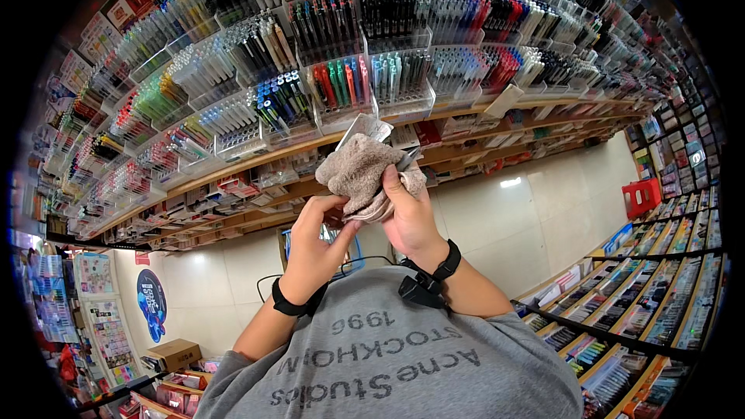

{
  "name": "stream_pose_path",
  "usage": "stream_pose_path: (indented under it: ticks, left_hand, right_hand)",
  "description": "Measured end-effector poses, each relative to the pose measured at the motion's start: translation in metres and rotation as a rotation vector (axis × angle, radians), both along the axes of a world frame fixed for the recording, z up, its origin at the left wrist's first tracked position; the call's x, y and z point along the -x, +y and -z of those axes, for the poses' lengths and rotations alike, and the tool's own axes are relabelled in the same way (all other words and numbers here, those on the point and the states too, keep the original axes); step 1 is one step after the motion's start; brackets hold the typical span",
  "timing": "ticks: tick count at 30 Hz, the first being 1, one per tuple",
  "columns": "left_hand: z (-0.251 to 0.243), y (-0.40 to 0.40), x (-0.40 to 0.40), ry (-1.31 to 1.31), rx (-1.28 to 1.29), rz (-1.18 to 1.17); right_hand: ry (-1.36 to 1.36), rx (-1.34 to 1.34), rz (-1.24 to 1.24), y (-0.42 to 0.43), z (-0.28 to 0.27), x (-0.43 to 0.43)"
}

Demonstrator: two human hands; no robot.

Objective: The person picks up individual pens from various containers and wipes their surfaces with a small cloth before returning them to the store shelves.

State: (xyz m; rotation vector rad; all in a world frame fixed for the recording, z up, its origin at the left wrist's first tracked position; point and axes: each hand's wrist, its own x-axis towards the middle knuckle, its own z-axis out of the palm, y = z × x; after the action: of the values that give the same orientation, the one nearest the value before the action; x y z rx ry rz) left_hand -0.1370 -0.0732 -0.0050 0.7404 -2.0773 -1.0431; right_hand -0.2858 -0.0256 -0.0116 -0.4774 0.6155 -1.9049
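Observation:
A brown-grey terry cloth [365, 170] is bunched up between my hands, in front of the pen display. My right hand [412, 218] grips it from the right, thumb pressed on top. My left hand [320, 235] pinches its lower left edge between fingers and thumb. Beyond the cloth a clear plastic piece [369, 127] sticks out, apparently a small holder; the cloth covers the rest of it. A grey, pointed item [408, 157] shows beside my right thumb, too small to identify. Both wrists wear black straps.
Tiered clear acrylic racks [401, 102] full of pens curve across the front, above wooden shelves [465, 154] of packed goods. More pen shelves [628, 297] stand at the right. A red plastic stool [641, 198] and a cardboard box [174, 354] stand farther off. Tiled floor [495, 215] runs between.

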Motion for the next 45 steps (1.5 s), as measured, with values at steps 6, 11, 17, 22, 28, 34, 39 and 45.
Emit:
stream_pose_path:
  ticks: [6,11,17,22,28,34,39,45]
  left_hand:
    - [0.01,-0.007,-0.009,0.068,-0.074,0.062]
    - [0.016,-0.004,-0.012,0.22,-0.593,0.136]
    - [0.036,-0.012,-0.001,0.269,-0.77,0.119]
    - [0.038,-0.004,0.026,0.265,-0.767,0.064]
    - [0.045,-0.007,0.056,0.167,-0.772,0.156]
    - [0.032,-0.013,0.07,0.191,-0.661,-0.014]
    - [0.015,-0.01,0.103,0.203,-0.623,-0.082]
    - [0.003,-0.008,0.146,0.229,-0.37,0.061]
  right_hand:
    - [-0.109,-0.004,-0.04,0.002,0.001,0.002]
    - [-0.085,-0.042,0.046,0.004,0.007,0.004]
    - [-0.036,-0.072,0.148,0.008,0.015,0.008]
    - [0.034,-0.143,0.301,0.023,0.032,0.021]
    - [0.131,-0.184,0.478,0.056,0.04,0.069]
    - [0.209,-0.152,0.435,0.051,0.047,0.118]
    - [0.306,-0.266,0.122,0.036,0.054,0.144]
    - [0.559,-0.18,-0.308,0.037,0.048,0.184]
